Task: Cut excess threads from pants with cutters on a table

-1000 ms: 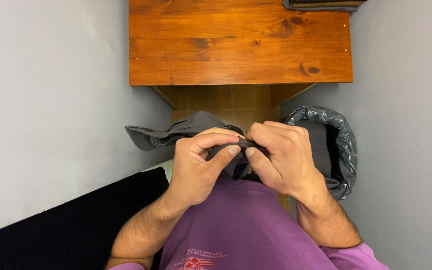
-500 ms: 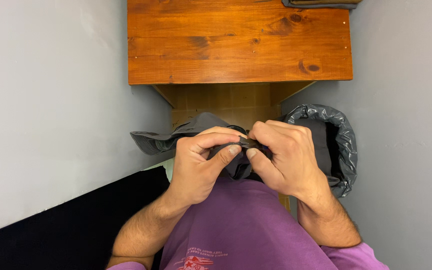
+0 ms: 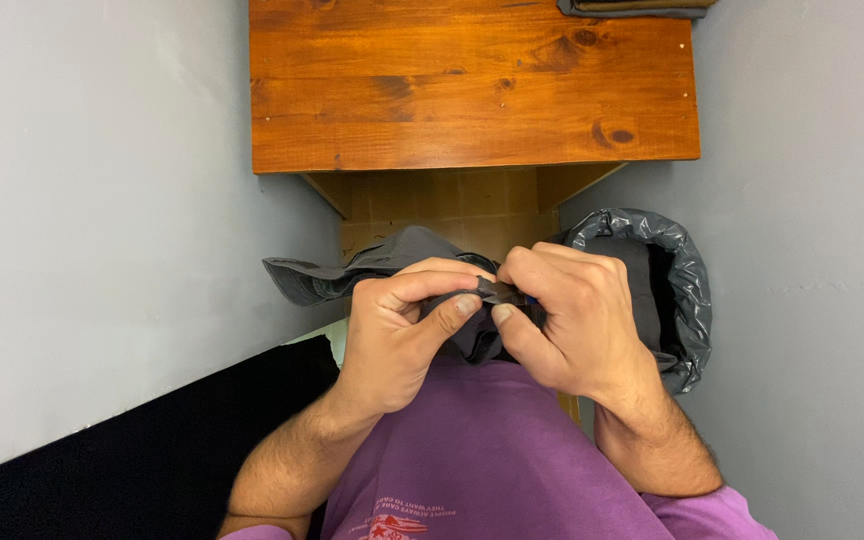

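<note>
Both of my hands pinch a dark grey piece of cloth [image 3: 382, 262] in front of my chest. My left hand [image 3: 402, 335] grips its edge between thumb and curled fingers. My right hand [image 3: 572, 320] holds the same edge right beside it, the two thumbs almost touching. The cloth bunches behind my fingers and a flap sticks out to the left. I wear a purple shirt [image 3: 482, 460].
A varnished wooden table [image 3: 472, 85] stands ahead, between grey walls. To the right of my hands is a bin lined with a black plastic bag [image 3: 677, 290]. A black surface [image 3: 102, 460] lies at lower left. Folded dark fabric [image 3: 632, 8] rests on the table's far edge.
The flap of cloth on the left has shifted slightly as my fingers work the edge. My hands stay in nearly the same place.
</note>
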